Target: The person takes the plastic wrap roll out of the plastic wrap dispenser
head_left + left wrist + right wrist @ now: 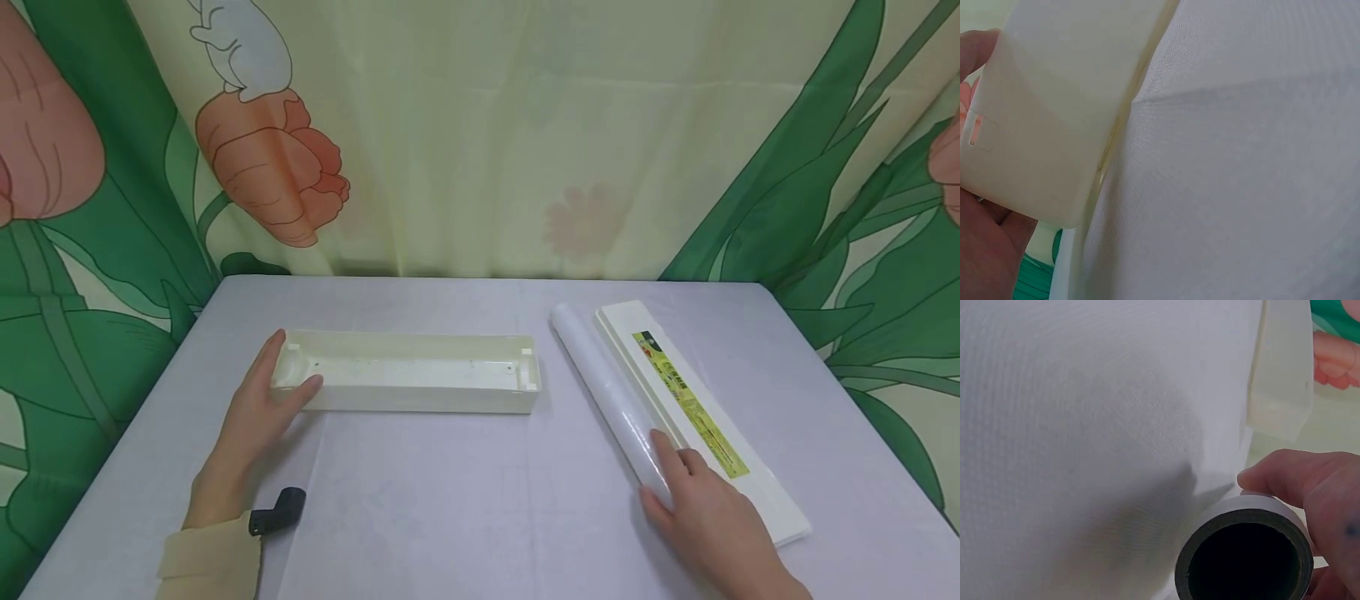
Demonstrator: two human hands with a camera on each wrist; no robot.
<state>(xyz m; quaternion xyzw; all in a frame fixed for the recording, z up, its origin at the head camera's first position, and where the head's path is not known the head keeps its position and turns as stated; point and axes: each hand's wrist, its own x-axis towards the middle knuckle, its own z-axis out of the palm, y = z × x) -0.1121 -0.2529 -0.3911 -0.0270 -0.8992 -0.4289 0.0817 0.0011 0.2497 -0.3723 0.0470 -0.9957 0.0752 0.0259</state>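
A long off-white plastic box [420, 400] lies without a lid on the table, its hollow facing up. My left hand [255, 417] holds its left end, the thumb over the near wall and the fingers at the end wall. The left wrist view shows the box's side [1054, 112] close up, the thumb at its upper edge. To the right, a roll of cling film [607, 392] lies slanted. My right hand [712, 525] grips its near end between thumb and fingers. The roll's hollow core end [1241, 515] shows in the right wrist view.
A long white lid [765, 500] with a yellow-green label [690, 404] lies along the roll's right side. A white cloth [420, 500] covers the table. Behind it hangs a printed curtain [465, 150]. A black wrist mount [277, 512] sticks out from the left sleeve.
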